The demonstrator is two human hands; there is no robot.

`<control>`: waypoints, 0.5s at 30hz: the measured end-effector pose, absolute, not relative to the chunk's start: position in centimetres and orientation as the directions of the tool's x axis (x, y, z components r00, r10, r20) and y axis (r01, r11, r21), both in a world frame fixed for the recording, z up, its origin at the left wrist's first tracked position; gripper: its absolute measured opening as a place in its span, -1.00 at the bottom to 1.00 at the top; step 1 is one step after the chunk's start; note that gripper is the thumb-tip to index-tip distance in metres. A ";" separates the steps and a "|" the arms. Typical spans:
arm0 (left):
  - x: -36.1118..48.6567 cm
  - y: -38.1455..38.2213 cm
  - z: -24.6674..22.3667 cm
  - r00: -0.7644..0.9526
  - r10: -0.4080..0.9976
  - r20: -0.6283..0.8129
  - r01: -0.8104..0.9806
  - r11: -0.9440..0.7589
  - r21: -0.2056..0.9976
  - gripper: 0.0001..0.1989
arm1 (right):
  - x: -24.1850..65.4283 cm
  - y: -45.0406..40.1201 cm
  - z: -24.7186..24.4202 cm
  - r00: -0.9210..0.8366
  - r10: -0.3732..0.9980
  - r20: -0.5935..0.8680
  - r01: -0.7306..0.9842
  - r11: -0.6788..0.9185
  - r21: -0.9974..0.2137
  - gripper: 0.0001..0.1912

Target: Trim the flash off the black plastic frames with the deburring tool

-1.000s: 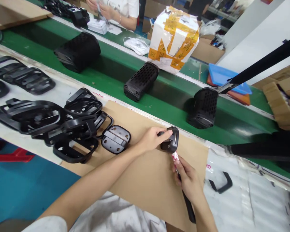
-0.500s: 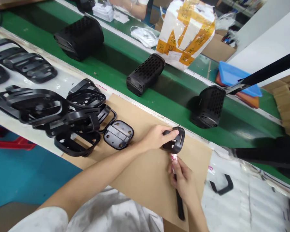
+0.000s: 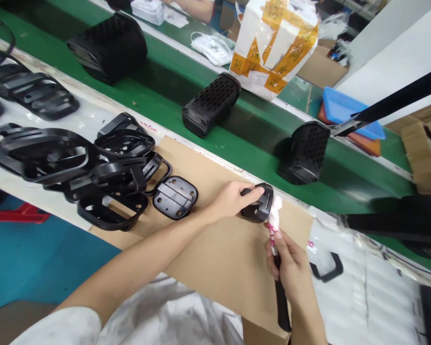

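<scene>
My left hand grips a small black plastic cap and holds it down on the brown cardboard sheet, near the conveyor's edge. My right hand holds a long black tool whose pink-and-white tip is beside the cap's right side, blurred. A flat black square plate lies on the cardboard to the left of my left hand.
A pile of black plastic frames lies at the left. On the green conveyor stand black perforated housings. A taped white parcel and another person's arm sit beyond. A black U-shaped piece lies at right.
My right hand has shifted right and the tool's tip has risen from below the cap to its right side. My left hand has kept its grip on the cap.
</scene>
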State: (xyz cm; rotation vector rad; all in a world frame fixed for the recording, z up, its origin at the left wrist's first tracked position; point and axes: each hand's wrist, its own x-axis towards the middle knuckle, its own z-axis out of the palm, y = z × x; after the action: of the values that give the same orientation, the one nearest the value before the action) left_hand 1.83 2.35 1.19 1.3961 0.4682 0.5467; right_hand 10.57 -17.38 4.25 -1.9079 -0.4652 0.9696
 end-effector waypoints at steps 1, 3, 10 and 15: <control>1.8 2.4 1.2 0.792 0.611 0.013 -0.083 0.087 0.993 -0.49 | 10.5 -17.5 4.2 0.660 0.633 -0.405 -0.090 -0.469 -0.879 -0.49; 1.9 2.4 1.2 0.793 0.610 0.014 -0.078 0.078 0.994 -0.48 | 10.1 -17.4 4.0 0.682 0.621 -0.386 -0.107 -0.438 -0.893 -0.45; 1.8 2.5 1.2 0.777 0.629 0.014 -0.091 0.089 0.992 -0.51 | 10.3 -17.0 3.4 0.565 0.684 -0.461 -0.089 -0.506 -0.858 -0.45; 2.1 2.6 1.4 0.798 0.596 -0.091 -0.243 0.455 0.857 -0.49 | 10.3 -18.3 4.1 0.700 0.635 -0.326 -0.190 -0.275 -0.943 -0.53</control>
State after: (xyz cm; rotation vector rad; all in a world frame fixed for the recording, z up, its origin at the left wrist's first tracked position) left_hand 2.15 2.63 1.41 0.9694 0.4102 0.5355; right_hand 10.35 -18.27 4.07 -1.6707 -0.3639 0.8281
